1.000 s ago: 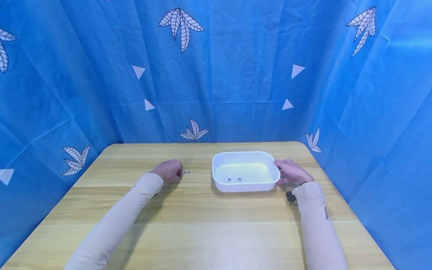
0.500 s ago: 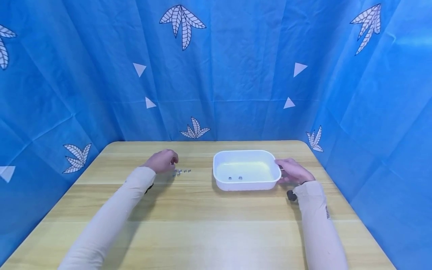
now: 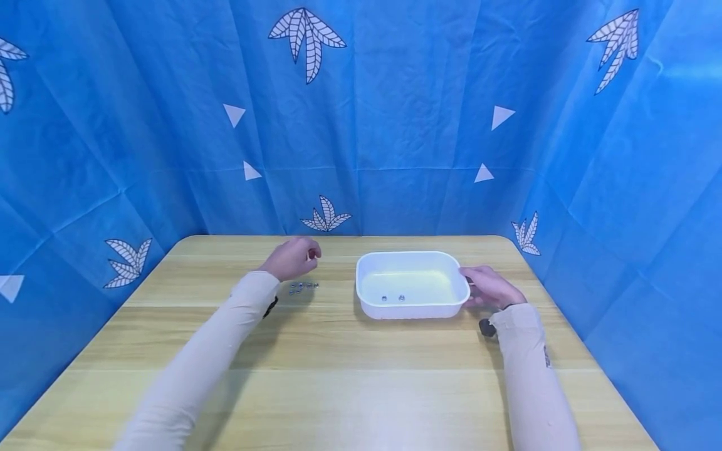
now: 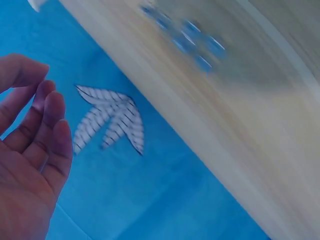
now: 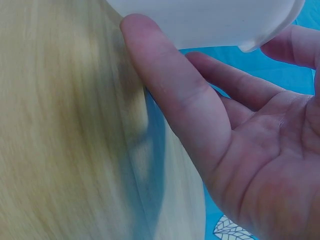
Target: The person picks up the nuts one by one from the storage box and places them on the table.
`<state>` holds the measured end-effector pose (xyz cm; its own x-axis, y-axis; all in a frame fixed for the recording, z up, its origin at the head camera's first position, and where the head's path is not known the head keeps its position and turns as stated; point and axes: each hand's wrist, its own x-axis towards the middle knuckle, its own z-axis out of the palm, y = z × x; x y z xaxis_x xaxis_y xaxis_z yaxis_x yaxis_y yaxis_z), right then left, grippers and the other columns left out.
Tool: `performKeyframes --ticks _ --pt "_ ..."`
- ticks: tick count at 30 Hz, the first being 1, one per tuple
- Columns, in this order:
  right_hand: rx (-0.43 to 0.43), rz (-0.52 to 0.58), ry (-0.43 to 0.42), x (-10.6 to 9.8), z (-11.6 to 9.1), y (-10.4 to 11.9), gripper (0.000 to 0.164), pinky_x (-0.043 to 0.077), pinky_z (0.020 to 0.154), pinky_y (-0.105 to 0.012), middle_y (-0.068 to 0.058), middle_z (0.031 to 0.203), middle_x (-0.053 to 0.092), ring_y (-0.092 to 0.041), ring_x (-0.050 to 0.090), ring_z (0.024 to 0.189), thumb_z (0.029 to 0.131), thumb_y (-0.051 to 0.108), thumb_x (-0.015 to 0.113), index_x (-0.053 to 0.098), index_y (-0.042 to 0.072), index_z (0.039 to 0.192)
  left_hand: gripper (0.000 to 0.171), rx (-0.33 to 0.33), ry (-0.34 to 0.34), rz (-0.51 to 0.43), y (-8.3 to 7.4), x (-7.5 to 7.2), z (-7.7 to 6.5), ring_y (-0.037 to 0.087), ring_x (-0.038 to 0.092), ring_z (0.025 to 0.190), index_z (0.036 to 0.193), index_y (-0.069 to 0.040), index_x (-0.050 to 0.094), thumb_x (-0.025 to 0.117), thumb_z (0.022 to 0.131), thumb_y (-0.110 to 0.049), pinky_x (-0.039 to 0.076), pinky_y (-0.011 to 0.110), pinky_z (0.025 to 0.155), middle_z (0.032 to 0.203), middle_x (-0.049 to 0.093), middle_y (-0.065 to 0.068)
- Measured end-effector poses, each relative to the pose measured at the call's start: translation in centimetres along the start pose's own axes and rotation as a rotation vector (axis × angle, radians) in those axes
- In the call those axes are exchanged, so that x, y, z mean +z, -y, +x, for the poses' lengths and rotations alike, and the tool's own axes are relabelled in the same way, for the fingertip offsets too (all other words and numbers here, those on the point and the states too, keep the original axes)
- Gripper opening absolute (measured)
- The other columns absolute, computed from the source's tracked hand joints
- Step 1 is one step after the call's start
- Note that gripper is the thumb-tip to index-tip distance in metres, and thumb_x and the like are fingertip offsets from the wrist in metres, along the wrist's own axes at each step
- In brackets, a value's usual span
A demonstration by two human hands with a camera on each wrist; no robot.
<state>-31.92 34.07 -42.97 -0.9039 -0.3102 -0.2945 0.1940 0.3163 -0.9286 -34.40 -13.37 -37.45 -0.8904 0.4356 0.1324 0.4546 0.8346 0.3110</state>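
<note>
My left hand (image 3: 292, 258) is in the air just behind and above several small shiny metal nuts (image 3: 301, 285) on the table. In the left wrist view its fingers curl and the thumb tip meets the index fingertip; whether something small is pinched there is hidden. The same nuts (image 4: 184, 42) look blurred in that view. A white plastic basin (image 3: 413, 311) stands right of them, with two nuts (image 3: 401, 298) on its floor. My right hand (image 3: 489, 288) grips the basin's right end, thumb against the wall (image 5: 210, 25) and a finger at the rim.
The light wooden table (image 3: 361, 388) ends at a back edge close behind the left hand. Blue cloth (image 3: 395, 125) with leaf prints hangs behind and on both sides. A dark band (image 3: 271, 307) shows at the left wrist.
The left hand first covered most of the loose nuts, then drew back left and uncovered them. It has since moved right and toward the back edge. The right hand and basin have stayed put.
</note>
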Motion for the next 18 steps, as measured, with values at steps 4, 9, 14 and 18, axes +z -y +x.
performKeyframes --ticks 4,9,14,18 --pt "0.003 -0.002 -0.009 0.1 0.2 -0.1 0.055 0.061 0.092 -0.041 -0.007 0.120 0.065 -0.016 0.070 0.103 0.111 0.034 0.039 0.046 -0.007 0.147 0.020 0.016 0.004 -0.030 -2.0 0.7 1.1 0.023 0.067 0.094 0.107 -0.004 0.075 0.066 0.090 -0.009 0.058 0.041 0.087 0.101 0.074 0.009" --pt "0.012 0.000 -0.023 0.1 0.3 -0.1 0.055 0.062 0.091 -0.040 -0.008 0.120 0.064 -0.016 0.070 0.101 0.111 0.034 0.039 0.045 -0.007 0.148 0.017 0.058 0.018 -0.062 -4.5 1.6 2.5 0.022 0.068 0.093 0.106 -0.005 0.075 0.067 0.092 -0.008 0.059 0.039 0.087 0.101 0.075 0.009" --pt "0.011 0.008 -0.030 0.0 0.2 -0.1 0.055 0.062 0.090 -0.040 -0.010 0.122 0.063 -0.017 0.069 0.102 0.111 0.033 0.039 0.045 -0.007 0.148 0.016 0.113 0.045 -0.050 -6.9 2.8 3.8 0.021 0.067 0.092 0.106 -0.002 0.076 0.069 0.093 -0.008 0.059 0.038 0.089 0.101 0.075 0.009" --pt "0.015 0.007 -0.029 0.1 0.1 -0.1 0.056 0.062 0.091 -0.040 -0.016 0.130 0.061 -0.020 0.070 0.105 0.111 0.034 0.038 0.044 -0.007 0.149 0.016 0.110 0.109 -0.047 -8.5 4.2 4.4 0.019 0.065 0.092 0.109 -0.004 0.077 0.070 0.095 -0.009 0.059 0.035 0.089 0.102 0.075 0.007"
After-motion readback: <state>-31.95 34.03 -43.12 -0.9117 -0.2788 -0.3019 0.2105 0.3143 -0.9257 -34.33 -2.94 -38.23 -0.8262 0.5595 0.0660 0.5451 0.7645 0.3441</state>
